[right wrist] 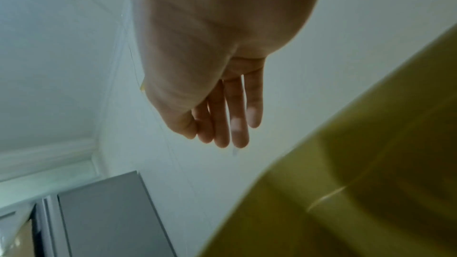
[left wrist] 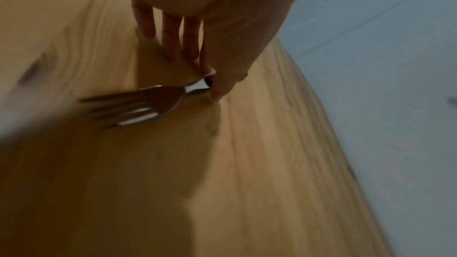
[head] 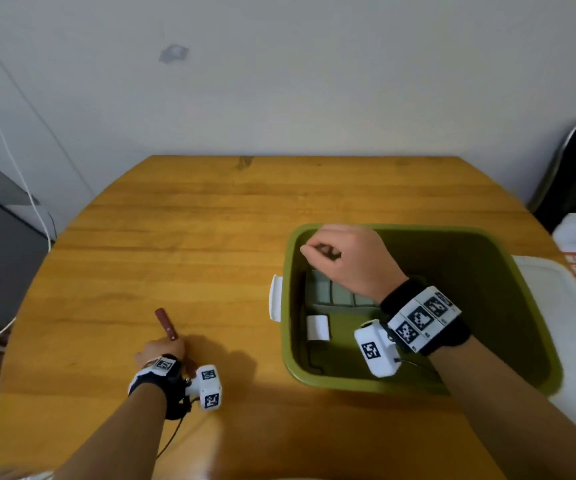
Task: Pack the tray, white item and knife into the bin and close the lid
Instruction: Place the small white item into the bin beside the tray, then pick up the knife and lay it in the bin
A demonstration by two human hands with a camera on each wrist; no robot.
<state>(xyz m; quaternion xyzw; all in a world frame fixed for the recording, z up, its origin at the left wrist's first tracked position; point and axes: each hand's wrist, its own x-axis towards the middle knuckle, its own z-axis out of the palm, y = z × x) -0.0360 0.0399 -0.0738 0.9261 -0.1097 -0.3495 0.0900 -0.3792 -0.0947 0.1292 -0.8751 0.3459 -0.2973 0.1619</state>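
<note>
Packed in the olive-green plastic bin [head: 508, 258]: grey gridded tray [head: 340, 292], small white item [head: 317, 327]; outstanding: I pinch the brown-handled utensil [head: 166, 323], fork-tined, in left-hand fingers [left wrist: 217, 85] on the wooden tabletop [head: 210, 220]; right hand [head: 348, 258] loosely curled, empty; white lid [head: 549, 289] off.

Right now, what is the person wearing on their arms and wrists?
Both forearms are bare, no sleeves. The left wrist and right wrist each carry a black strap with black-and-white square markers and a white boxy camera; a thin dark cable hangs from the left.
</note>
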